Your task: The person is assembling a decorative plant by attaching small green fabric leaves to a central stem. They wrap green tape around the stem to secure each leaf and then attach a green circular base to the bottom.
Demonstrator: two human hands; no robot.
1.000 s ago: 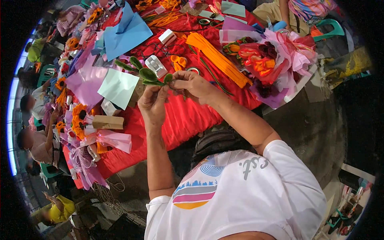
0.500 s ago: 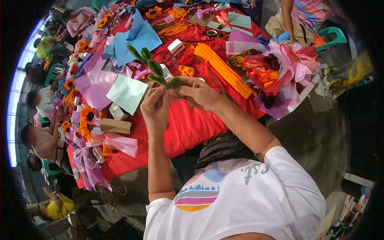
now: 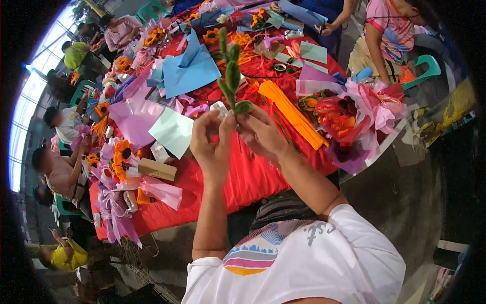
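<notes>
A sprig of green fuzzy pipe-cleaner leaves (image 3: 232, 76) stands upright between my hands, above the near part of the red-covered table (image 3: 243, 177). My left hand (image 3: 211, 139) pinches its lower end from the left, thumb and fingertips together. From the right, my right hand (image 3: 261, 133) closes its fingers on the same stem, just under the lowest leaf. A thin stem end hangs below the fingertips. Right of my hands lies a bundle of orange pipe cleaners (image 3: 293, 115). A pale green paper sheet (image 3: 172, 131) lies left of my left hand.
Wrapped bouquets lie on the table's right (image 3: 341, 116) and left (image 3: 119, 195). Blue paper (image 3: 190, 71) and a brown cardboard piece (image 3: 157, 169) rest on the left half. Several people sit or stand around; one person's hand (image 3: 329, 29) is at the far side. A green chair (image 3: 424, 72) stands right.
The leaf sprig has turned from leaning left to upright and risen higher in view. Both hands have shifted slightly right and lower, still on the stem. The whole view has shifted a little.
</notes>
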